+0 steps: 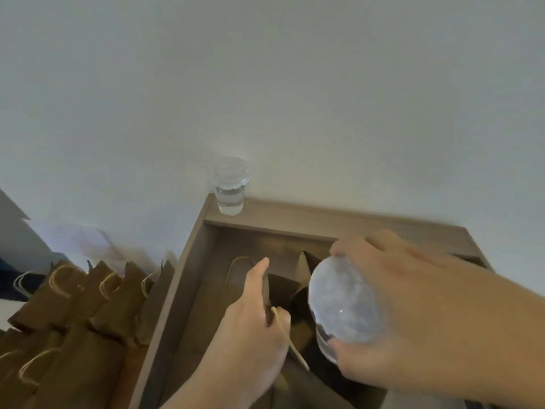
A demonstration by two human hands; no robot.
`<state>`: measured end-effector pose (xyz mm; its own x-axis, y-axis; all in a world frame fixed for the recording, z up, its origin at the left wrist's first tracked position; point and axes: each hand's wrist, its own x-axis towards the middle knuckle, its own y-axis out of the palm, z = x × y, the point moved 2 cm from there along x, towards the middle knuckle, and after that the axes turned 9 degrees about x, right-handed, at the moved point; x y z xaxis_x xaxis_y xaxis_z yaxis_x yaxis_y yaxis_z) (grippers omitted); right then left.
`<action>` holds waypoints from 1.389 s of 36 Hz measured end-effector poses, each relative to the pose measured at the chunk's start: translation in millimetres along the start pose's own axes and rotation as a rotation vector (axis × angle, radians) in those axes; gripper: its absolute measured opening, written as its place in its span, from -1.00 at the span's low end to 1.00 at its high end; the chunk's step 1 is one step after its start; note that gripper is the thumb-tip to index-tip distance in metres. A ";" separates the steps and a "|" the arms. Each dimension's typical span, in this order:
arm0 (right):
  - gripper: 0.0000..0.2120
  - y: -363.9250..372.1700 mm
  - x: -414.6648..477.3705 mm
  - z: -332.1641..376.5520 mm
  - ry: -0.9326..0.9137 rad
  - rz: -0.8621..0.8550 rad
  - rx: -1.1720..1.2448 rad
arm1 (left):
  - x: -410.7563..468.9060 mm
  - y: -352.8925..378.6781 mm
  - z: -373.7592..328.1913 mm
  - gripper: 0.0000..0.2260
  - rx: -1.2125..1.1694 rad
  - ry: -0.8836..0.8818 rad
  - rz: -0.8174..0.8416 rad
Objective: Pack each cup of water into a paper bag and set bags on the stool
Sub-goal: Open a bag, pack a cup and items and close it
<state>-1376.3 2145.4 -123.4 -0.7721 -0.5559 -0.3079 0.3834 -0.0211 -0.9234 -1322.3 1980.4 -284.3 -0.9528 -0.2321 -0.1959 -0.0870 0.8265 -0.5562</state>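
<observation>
Left hand (pixel 253 317) parts paper bag (pixel 283 287), right hand (pixel 392 293) holds cup (pixel 342 302)

The left hand pinches the paper bag's rim, its mouth open on the tabletop (pixel 295 214). The right hand curls round the lidded cup, tilted just above that mouth. A second cup (pixel 229 187), part full of water, stands on the tabletop's far rim. More bags (pixel 97 305) stand at left.

Showing clear, glossy plastic in the held cup (pixel 345 302) and far cup (pixel 229 187); showing matt brown kraft paper in the open bag (pixel 283 290) (creased, with a twisted-cord handle (pixel 290 339)); showing smooth, dull wood-grain on the frame (pixel 295 215).
</observation>
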 end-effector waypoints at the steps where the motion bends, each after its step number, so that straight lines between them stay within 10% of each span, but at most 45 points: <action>1: -0.33 9.8 -0.5 -6.7 0.027 0.016 -0.044 | 0.4 -0.3 0.5 -0.38 0.001 0.009 0.011; 14: 0.03 115.4 67.5 -20.4 0.257 0.352 -0.163 | -4.4 -8.0 -0.3 -0.27 0.150 0.185 0.145; 24: -0.16 152.6 82.6 -25.2 0.308 0.486 -0.242 | -8.6 -9.5 -7.9 -0.20 0.222 0.292 0.219; 28: -0.38 101.0 37.5 -12.4 0.082 0.311 -0.023 | -4.3 -12.0 -7.3 -0.20 0.243 0.320 0.177; 33: -0.75 18.5 -51.5 -45.2 -0.034 -0.351 0.647 | -0.5 -10.9 -6.1 -0.24 0.322 0.373 0.114; 37: -0.80 41.2 -79.3 -150.3 0.344 -0.823 0.745 | -1.3 -6.6 -7.5 -0.33 0.336 0.377 0.048; 42: -0.82 182.5 -40.9 -273.5 0.854 -0.367 0.630 | -7.7 -3.2 -14.2 -0.48 0.391 0.388 -0.034; 50: -0.80 271.7 -29.7 -331.1 1.055 -0.243 0.682 | -19.8 8.2 -35.8 -0.58 0.410 0.339 -0.129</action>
<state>-1417.0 2431.3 -441.1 -0.7642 0.4416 -0.4701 0.1157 -0.6232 -0.7735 -1314.6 2010.2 -256.0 -0.9882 -0.0843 0.1279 -0.1531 0.5192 -0.8408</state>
